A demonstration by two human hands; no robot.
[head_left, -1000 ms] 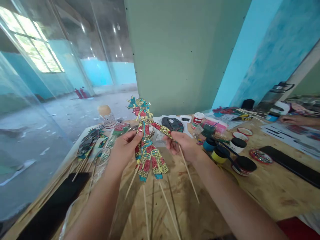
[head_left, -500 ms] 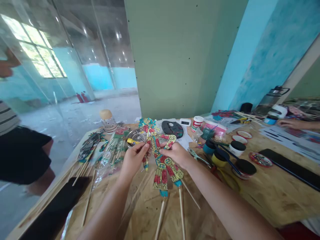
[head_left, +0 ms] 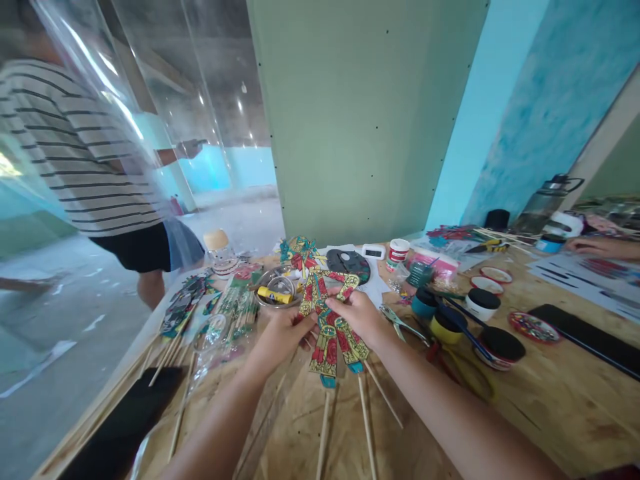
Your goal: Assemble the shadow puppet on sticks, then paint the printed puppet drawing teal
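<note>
Held over the table is a flat shadow puppet, patterned in red and yellow with teal feet and thin wooden sticks running down from it. My right hand grips its upper right side, thumb on the front. At its left edge my left hand is closed, thumb and fingers pinched against the puppet. Part of the left fingers is hidden behind it. Just beyond, a steel bowl holds a yellow tube. Another colourful puppet figure lies behind.
Pliers, paint jars and a dish of small coloured pieces stand to the right. Several figures on sticks and a black phone-like slab lie left. A person in a striped shirt stands beyond; another person's hand is far right.
My left hand has shifted down along the puppet's left side, and a hanging arm piece there is out of sight. The person in the striped shirt has come further into view.
</note>
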